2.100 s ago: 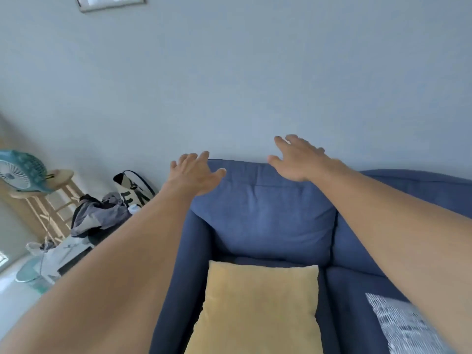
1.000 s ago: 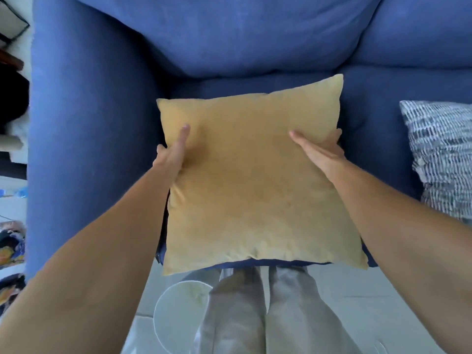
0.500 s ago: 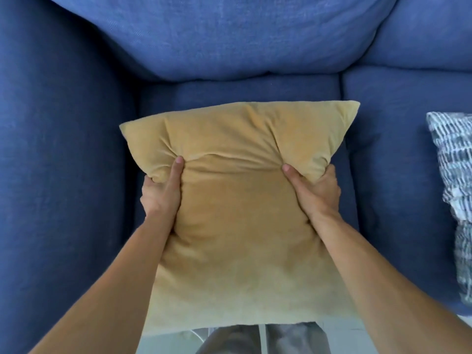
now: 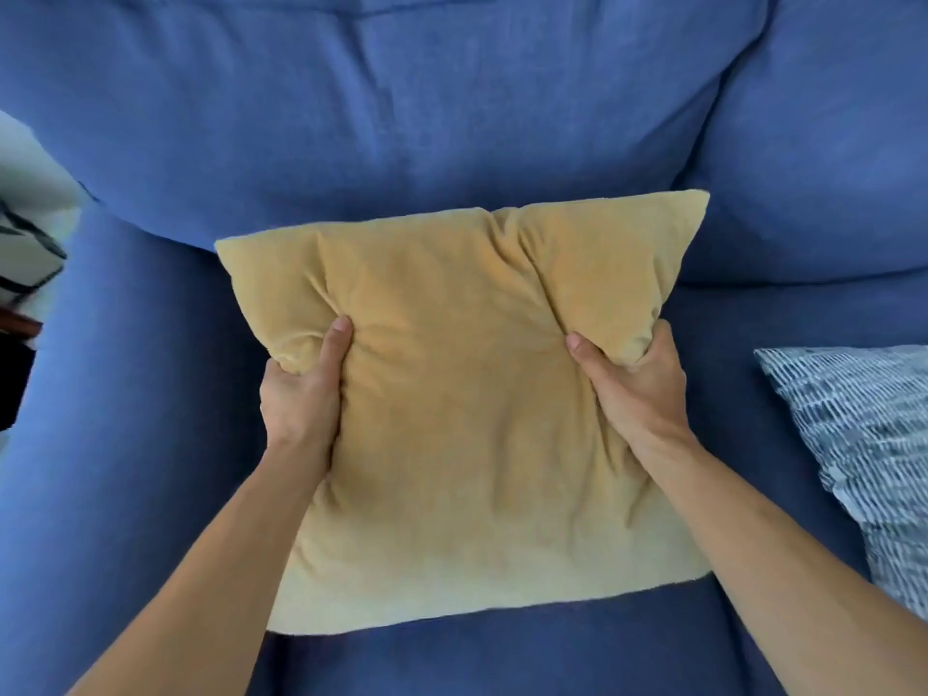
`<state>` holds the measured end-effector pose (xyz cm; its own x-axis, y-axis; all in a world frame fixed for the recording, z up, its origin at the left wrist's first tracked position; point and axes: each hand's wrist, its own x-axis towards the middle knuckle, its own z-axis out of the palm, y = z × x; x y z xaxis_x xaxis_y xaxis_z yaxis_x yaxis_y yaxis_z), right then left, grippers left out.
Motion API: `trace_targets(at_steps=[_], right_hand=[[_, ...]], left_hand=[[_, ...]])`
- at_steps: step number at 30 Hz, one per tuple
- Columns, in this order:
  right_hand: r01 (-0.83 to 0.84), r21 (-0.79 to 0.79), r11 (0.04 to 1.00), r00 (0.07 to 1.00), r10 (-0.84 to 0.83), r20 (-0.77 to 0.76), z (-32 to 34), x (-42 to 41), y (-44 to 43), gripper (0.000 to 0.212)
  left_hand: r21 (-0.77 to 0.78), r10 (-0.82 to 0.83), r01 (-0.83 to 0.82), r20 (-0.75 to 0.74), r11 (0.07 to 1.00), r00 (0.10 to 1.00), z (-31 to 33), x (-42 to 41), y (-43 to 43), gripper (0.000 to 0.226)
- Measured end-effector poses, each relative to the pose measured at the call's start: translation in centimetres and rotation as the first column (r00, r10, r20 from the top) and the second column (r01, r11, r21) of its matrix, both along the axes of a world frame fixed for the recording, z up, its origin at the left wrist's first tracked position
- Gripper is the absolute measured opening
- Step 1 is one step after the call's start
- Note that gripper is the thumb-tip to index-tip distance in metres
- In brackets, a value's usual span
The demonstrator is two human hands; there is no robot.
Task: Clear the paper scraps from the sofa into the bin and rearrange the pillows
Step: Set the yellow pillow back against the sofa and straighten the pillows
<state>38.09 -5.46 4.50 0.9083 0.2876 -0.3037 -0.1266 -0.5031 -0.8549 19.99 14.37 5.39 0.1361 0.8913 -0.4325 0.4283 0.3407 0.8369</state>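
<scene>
Clearly soft and light, the yellow pillow (image 4: 482, 419) sits over the blue sofa (image 4: 125, 419) seat, its far edge near the back cushion. At its left edge the left hand (image 4: 301, 399) has its fingers clenched into the fabric, thumb on top; at the right edge the right hand (image 4: 638, 389) pinches likewise, puckering the cover. Side edges suit such a yielding thing. Further right lies a patterned pillow (image 4: 863, 444), well apart. Compared with half a second ago, the pillow has shifted farther toward the backrest
</scene>
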Motion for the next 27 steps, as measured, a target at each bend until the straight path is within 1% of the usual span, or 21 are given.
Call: trace_targets(at_steps=[2,5,8,10,12,14,16,17,19,20,22,23,25,27], right_hand=[[-0.008,0.083,0.997,0.998,0.004,0.057,1.7,1.4,1.2,0.05],[-0.023,0.178,0.984,0.994,0.003,0.113,3.5,3.1,2.6,0.053],[-0.041,0.192,0.981,0.993,0.02,0.113,3.7,4.3,3.4,0.056],[-0.067,0.139,0.988,0.996,0.057,0.076,2.6,4.5,3.5,0.058],[-0.12,0.083,0.989,0.993,0.118,0.027,1.3,4.3,3.5,0.064],[-0.152,0.059,0.987,0.988,0.152,0.001,0.9,4.5,3.5,0.071],[-0.153,0.095,0.984,0.987,0.156,-0.026,1.3,5.2,3.8,0.078],[-0.142,0.142,0.98,0.988,0.15,-0.048,1.6,5.8,3.8,0.083],[-0.081,0.266,0.961,0.993,0.102,-0.065,3.1,7.0,4.2,0.093],[-0.034,0.315,0.948,0.997,0.056,-0.062,4.1,7.8,4.7,0.093],[0.085,0.347,0.934,0.995,-0.061,-0.079,6.3,9.5,6.1,0.08],[0.143,0.329,0.933,0.989,-0.121,-0.088,7.4,10.4,6.9,0.075],[0.213,0.239,0.947,0.977,-0.201,-0.075,9.1,11.4,8.7,0.071],[0.248,0.142,0.958,0.967,-0.253,0.019,9.5,12.3,9.9,0.063]], left_hand=[[0.079,-0.018,0.011,0.097,0.997,0.995,1.8,1.2,1.4,0.058],[0.184,-0.048,0.011,0.198,0.983,0.979,3.6,2.6,3.4,0.063],[0.247,-0.106,0.056,0.194,0.967,0.975,3.5,3.2,5.0,0.049],[0.206,-0.147,0.111,0.17,0.972,0.974,2.2,3.1,5.6,0.048],[0.101,-0.157,0.143,0.15,0.985,0.976,0.6,2.5,5.7,0.054],[0.045,-0.165,0.16,0.164,0.986,0.973,0.0,1.7,6.0,0.059],[0.053,-0.182,0.175,0.193,0.983,0.964,0.4,1.4,6.8,0.068],[0.065,-0.178,0.168,0.209,0.984,0.962,0.9,1.4,7.4,0.071],[0.083,-0.122,0.104,0.26,0.991,0.958,2.4,2.0,8.9,0.067],[0.089,-0.078,0.056,0.275,0.994,0.958,3.4,2.6,9.7,0.067],[0.079,0.024,-0.044,0.233,0.996,0.972,5.2,4.5,11.6,0.074],[0.063,0.073,-0.087,0.195,0.994,0.978,6.2,5.6,12.4,0.077],[0.048,0.135,-0.143,0.134,0.989,0.982,7.4,7.4,13.7,0.073],[0.086,0.186,-0.193,0.079,0.977,0.979,7.7,8.3,14.6,0.062]])
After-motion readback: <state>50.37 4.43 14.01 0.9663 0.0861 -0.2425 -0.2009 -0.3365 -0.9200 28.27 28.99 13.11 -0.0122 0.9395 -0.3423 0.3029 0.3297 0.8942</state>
